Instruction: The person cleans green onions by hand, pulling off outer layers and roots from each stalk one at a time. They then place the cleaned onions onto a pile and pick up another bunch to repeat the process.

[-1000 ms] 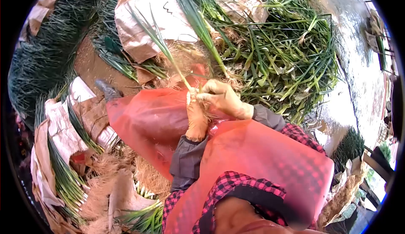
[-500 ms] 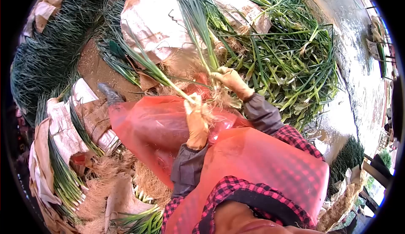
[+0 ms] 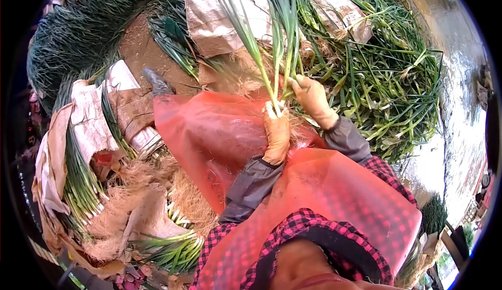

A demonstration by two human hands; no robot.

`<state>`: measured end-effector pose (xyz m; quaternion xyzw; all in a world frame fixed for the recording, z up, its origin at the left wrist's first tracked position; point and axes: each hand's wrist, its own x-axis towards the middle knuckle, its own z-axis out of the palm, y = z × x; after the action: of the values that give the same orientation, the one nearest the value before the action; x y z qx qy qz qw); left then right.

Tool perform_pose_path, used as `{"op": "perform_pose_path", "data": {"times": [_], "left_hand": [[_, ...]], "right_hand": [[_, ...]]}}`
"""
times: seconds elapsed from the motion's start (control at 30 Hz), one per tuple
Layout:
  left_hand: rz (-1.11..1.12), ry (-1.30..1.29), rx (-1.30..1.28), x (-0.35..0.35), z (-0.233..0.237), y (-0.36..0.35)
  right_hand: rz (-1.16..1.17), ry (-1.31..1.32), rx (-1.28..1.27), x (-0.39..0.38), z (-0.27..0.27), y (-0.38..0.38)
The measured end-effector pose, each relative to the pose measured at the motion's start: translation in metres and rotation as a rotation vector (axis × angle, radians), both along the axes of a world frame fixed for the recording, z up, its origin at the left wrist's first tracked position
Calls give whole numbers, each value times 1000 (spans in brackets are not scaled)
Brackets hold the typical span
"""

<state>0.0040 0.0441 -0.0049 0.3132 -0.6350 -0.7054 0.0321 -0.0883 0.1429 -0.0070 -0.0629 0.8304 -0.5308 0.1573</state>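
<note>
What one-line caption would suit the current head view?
Gloved left hand gripping green onions over a red apron, gloved right hand at their stalks.

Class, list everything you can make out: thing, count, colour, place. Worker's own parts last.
Held spring onions: a few, green, centre
Stacked spring onions: uncountable, dark green, upper left
Laid-out spring onions: many, green and white, lower left
Leaf heap: one, green, upper right
Sacks: several, whitish, top and left
Roots: uncountable, tan, lower left
Wet ground: one, grey, right
Apron: one, red, centre
Checked shirt: one, pink-and-black, bottom
Boot: one, grey, upper left
Left hand, right hand: two, tan-gloved, centre
</note>
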Motion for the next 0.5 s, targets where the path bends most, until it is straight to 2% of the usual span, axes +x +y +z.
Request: {"op": "perform_pose_path", "data": {"times": [0.07, 0.1, 0.13, 0.2, 0.27, 0.3, 0.37, 0.4, 0.43, 0.47, 0.5], "left_hand": [[13, -45, 123, -8, 9, -3], [136, 25, 392, -10, 17, -2], [136, 27, 395, -11, 19, -2], [181, 0, 371, -10, 21, -3], [140, -46, 310, -11, 31, -5], [153, 5, 424, -11, 29, -5], [110, 116, 703, -6, 22, -9], [115, 117, 703, -2, 31, -12], [87, 141, 875, 2, 48, -15], [56, 172, 1041, 5, 58, -19], [86, 254, 1029, 8, 58, -21]], "right_hand": [[185, 453, 222, 27, 32, 10], [61, 29, -98, 42, 64, 13], [-66, -391, -414, 48, 91, 14], [-28, 96, -74, 21, 95, 75], [-389, 531, 564, -4, 70, 109], [-360, 688, 785, -11, 48, 119], [-71, 210, 281, -9, 47, 84], [-9, -60, 93, -7, 47, 66], [94, -381, -291, -2, 49, 45], [271, -553, -425, -1, 63, 22], [424, -427, -437, 5, 67, -1]]}}
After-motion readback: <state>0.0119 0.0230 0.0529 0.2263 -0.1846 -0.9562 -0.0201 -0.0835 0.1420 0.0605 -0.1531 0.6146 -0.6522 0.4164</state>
